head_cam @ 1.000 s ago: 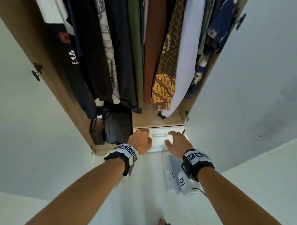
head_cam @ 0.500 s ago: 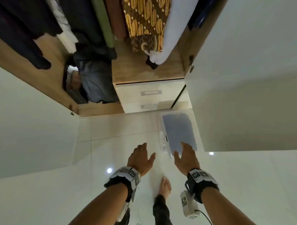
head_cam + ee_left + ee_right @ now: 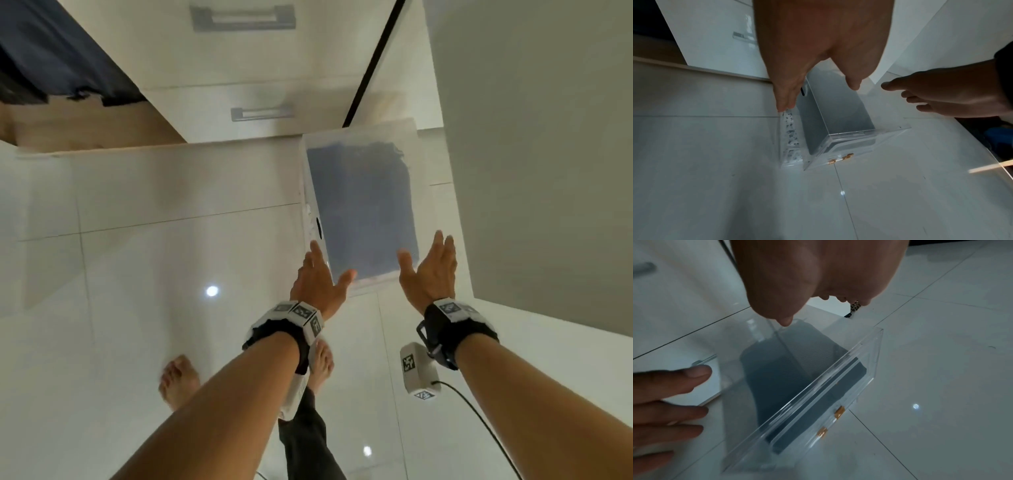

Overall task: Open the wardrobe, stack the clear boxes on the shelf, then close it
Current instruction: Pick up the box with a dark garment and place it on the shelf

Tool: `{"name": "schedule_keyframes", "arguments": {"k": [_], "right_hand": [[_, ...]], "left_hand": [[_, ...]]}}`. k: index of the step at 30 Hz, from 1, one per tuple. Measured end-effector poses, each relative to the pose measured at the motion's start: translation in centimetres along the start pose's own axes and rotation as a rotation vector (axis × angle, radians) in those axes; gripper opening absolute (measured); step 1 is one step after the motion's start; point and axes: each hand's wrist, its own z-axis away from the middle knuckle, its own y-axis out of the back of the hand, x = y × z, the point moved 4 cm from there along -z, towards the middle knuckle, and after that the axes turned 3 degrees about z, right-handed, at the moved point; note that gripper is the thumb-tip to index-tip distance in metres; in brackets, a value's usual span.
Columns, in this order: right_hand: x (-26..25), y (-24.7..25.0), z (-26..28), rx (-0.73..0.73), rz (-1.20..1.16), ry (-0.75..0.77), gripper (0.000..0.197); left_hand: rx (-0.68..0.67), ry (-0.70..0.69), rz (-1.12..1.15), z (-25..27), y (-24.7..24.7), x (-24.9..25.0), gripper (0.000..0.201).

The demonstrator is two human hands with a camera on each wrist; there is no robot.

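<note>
Both hands have dropped, spread open, flanking clear box (image 3: 359, 212).

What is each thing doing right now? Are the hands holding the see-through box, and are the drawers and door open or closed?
Clear box: on the floor, lid closed, dark cloth inside, not held.
Left hand: open, at the box's left side.
Right hand: open, at the box's right side.
Two drawers: closed.
Wardrobe door: open.

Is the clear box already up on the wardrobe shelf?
No, the clear box sits on the white floor tiles in front of the drawers.
</note>
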Motion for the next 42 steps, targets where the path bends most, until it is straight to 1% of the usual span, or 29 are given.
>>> {"name": "schedule_keyframes", "arguments": {"k": [3,6,9,12,14,16,17,20,21,22,23,25,27,30,34,36,38,40,42], "right_hand": [[1.0,-1.1,-3.2,0.035,-0.052,-0.045,0.076],[1.6,-1.9,-4.1,0.035,-0.043,-0.106,0.077],[1.8,-3.1,-3.6,0.077,-0.094,-0.086,0.079],[2.1,-5.1,-1.9,0.073,-0.156,-0.086,0.081],[2.1,-6.3,-1.3,0.055,-0.201,-0.102,0.079],[2.2,-7.1,-1.6,0.019,-0.256,-0.109,0.077],[2.4,-7.5,-2.1,-0.007,-0.289,-0.113,0.079],[2.9,-8.7,-3.1,-0.133,-0.359,-0.132,0.093],[2.9,-9.0,-3.3,-0.174,-0.374,-0.112,0.091],[2.8,-9.2,-3.3,-0.193,-0.394,-0.091,0.082],[2.9,-9.4,-3.3,-0.192,-0.420,-0.075,0.073],[2.8,-9.6,-3.0,-0.168,-0.470,-0.051,0.067],[2.6,-9.7,-2.1,-0.179,-0.501,-0.029,0.066],[1.4,-9.8,0.0,-0.229,-0.505,0.014,0.070],[-2.2,-9.7,3.4,-0.297,-0.516,0.106,0.073],[-4.6,-9.1,5.2,-0.317,-0.518,0.162,0.068],[-7.5,-7.9,7.3,-0.324,-0.525,0.230,0.063],[-10.8,-6.3,9.9,-0.342,-0.508,0.311,0.063],[-13.8,-4.6,12.8,-0.355,-0.539,0.394,0.066]], "left_hand": [[0.051,-0.061,0.118,-3.3,-2.0,0.5,0.096],[0.080,-0.045,0.219,-4.6,-2.6,0.3,0.095],[0.167,-0.017,0.272,-4.2,-1.2,-0.6,0.089],[0.242,-0.005,0.218,-3.5,1.6,-2.4,0.085],[0.244,-0.009,0.175,-3.3,3.5,-3.7,0.085],[0.222,-0.017,0.140,-3.8,4.8,-4.7,0.089],[0.201,-0.012,0.139,-4.3,5.3,-5.1,0.092],[0.116,0.044,0.208,-6.4,5.3,-6.5,0.105],[0.098,0.026,0.249,-6.8,5.1,-6.7,0.109],[0.092,-0.005,0.306,-7.2,4.8,-7.1,0.110],[0.099,-0.029,0.360,-7.6,4.4,-7.6,0.106],[0.107,-0.061,0.423,-7.4,4.3,-8.1,0.089],[0.121,-0.062,0.460,-6.4,4.8,-8.2,0.074],[0.136,-0.047,0.487,-4.2,6.5,-9.2,0.062],[0.217,-0.044,0.494,0.3,10.5,-10.6,0.057],[0.256,-0.057,0.531,3.0,12.9,-10.9,0.055],[0.287,-0.073,0.591,5.9,15.5,-11.1,0.054],[0.331,-0.084,0.661,9.1,18.4,-11.1,0.053],[0.352,-0.096,0.719,12.5,21.3,-11.0,0.056]]}}
